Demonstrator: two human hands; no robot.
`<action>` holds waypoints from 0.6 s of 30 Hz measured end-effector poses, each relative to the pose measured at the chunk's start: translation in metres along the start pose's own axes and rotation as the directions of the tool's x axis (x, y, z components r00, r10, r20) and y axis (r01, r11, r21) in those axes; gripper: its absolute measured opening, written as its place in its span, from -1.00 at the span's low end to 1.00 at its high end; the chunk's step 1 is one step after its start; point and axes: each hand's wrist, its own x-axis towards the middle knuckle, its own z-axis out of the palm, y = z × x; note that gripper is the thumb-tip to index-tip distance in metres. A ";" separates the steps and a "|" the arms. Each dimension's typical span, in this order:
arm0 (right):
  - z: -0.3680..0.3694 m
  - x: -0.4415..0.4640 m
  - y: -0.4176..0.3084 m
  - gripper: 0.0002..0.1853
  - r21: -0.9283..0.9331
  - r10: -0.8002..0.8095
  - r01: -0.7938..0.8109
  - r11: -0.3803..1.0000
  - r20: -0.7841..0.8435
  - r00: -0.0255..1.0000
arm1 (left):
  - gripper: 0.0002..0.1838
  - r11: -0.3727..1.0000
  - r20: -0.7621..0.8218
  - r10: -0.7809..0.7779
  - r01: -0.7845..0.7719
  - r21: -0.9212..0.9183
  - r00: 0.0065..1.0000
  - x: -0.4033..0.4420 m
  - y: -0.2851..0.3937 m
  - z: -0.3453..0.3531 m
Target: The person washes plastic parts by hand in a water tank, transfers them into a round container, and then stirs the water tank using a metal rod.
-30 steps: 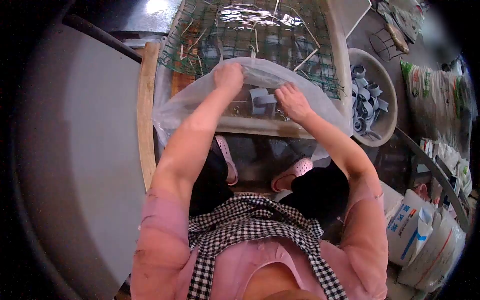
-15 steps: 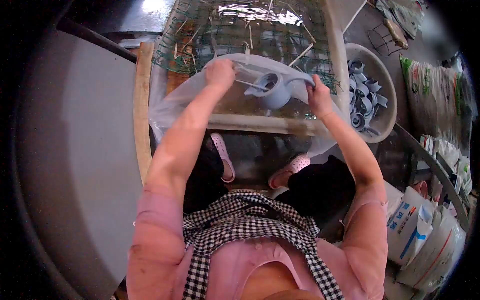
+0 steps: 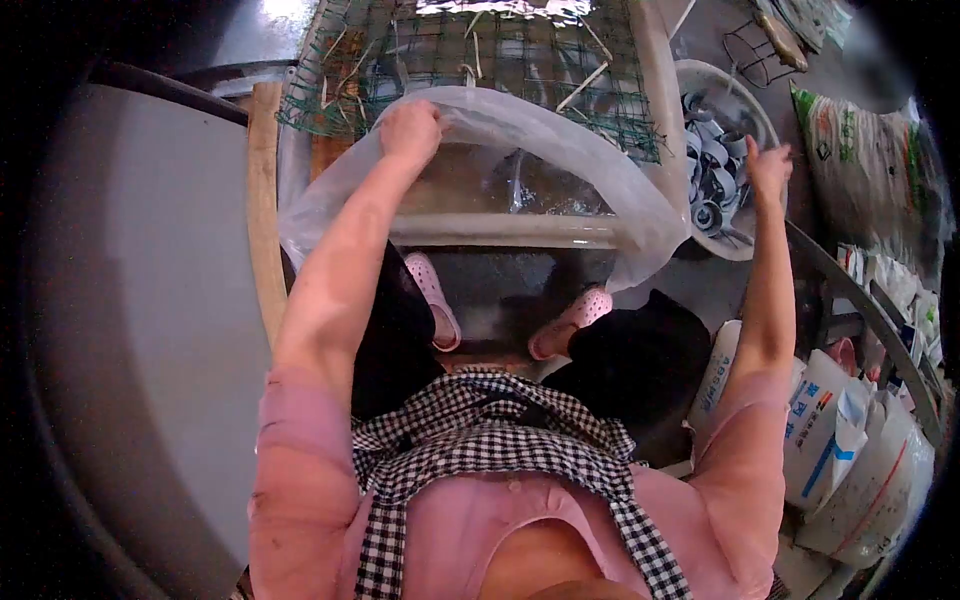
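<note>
right hand (image 3: 770,168) now at basin (image 3: 738,246), left hand (image 3: 408,132) still gripping plastic (image 3: 620,190)

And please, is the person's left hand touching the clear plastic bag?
Touching. The head view shows it: the left hand is closed on the upper rim of the clear plastic bag.

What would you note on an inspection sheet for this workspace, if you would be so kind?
Surface: tank, wet, with a net over its far part.
Job's things: bag spread open across the tank's near end; grey parts in the tub.
Clutter: pale strips on the net.
Hands: left hand holds the bag's rim; right hand, fingers spread, is at the tub, seemingly empty.
Cables: nothing seen.
Surroundings: sacks at the right; pink shoes near the tank.
</note>
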 end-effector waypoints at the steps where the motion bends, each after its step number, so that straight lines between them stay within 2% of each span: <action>1: -0.043 -0.007 -0.042 -0.56 -0.046 -0.185 0.182 0.982 -0.072 0.980 | -0.70 1.000 0.011 -0.009 0.009 -0.006 1.000 0.002 -0.002 0.001; 2: -0.083 -0.018 -0.088 -0.58 0.181 -0.377 0.379 0.908 -0.043 0.925 | -0.70 1.000 0.015 -0.015 0.015 -0.011 1.000 0.003 -0.003 0.002; 3: -0.096 -0.041 -0.120 -0.65 0.350 -0.515 0.477 0.806 0.020 0.857 | -0.71 1.000 0.000 0.011 -0.011 -0.005 1.000 0.003 -0.005 0.002; 4: -0.090 -0.073 -0.149 -0.67 0.591 -0.468 0.176 0.787 0.386 0.795 | -0.71 0.999 -0.011 0.040 -0.040 0.003 0.999 0.001 -0.006 0.004; 5: -0.121 -0.099 -0.189 -0.71 0.782 -0.661 0.105 0.615 0.438 0.609 | -0.71 0.999 -0.006 0.042 -0.042 0.005 0.999 0.000 -0.006 0.004; 6: -0.117 -0.128 -0.216 -0.74 0.750 -0.768 0.233 0.619 0.514 0.382 | -0.72 0.999 -0.026 0.034 -0.034 0.006 0.999 0.000 -0.004 0.004; 7: -0.109 -0.152 -0.242 -0.72 0.708 -0.794 0.361 0.608 0.536 0.287 | -0.73 1.000 -0.049 0.028 -0.027 0.007 0.998 0.001 -0.003 0.003; 8: -0.092 -0.177 -0.262 -0.67 0.588 -0.693 0.380 0.714 0.671 0.263 | -0.73 0.999 -0.053 0.035 -0.034 0.010 0.998 0.001 -0.001 0.000; 9: -0.074 -0.192 -0.278 -0.52 0.528 -0.626 0.363 0.768 0.737 0.254 | -0.74 0.999 -0.036 0.029 -0.028 0.020 0.999 -0.001 0.000 -0.002; 10: -0.053 -0.204 -0.292 -0.52 0.526 -0.627 0.366 0.767 0.735 0.257 | -0.74 0.999 -0.019 0.019 -0.018 0.026 1.000 -0.001 0.002 -0.003; 11: -0.031 -0.216 -0.304 -0.47 0.378 -0.411 0.162 0.912 0.813 0.413 | -0.74 1.000 -0.023 0.014 -0.014 0.023 1.000 -0.001 0.002 -0.004; 12: -0.008 -0.226 -0.312 -0.42 0.220 -0.156 -0.068 0.973 0.848 0.507 | -0.75 1.000 0.003 0.016 -0.016 0.017 1.000 -0.002 0.003 -0.004; 13: 0.019 -0.235 -0.312 -0.42 0.225 -0.167 -0.055 0.973 0.845 0.508 | -0.76 1.000 0.028 0.015 -0.015 0.011 1.000 -0.002 0.003 -0.005; 16: 0.065 -0.237 -0.302 -0.43 0.311 -0.190 -0.214 0.926 0.874 0.447 | -0.78 1.000 0.032 0.009 -0.008 -0.018 0.999 0.000 -0.002 -0.003; 18: 0.074 -0.231 -0.291 -0.54 0.449 -0.447 0.092 0.889 0.808 0.383 | -0.78 0.998 0.011 0.010 -0.010 -0.056 1.000 -0.001 -0.002 0.000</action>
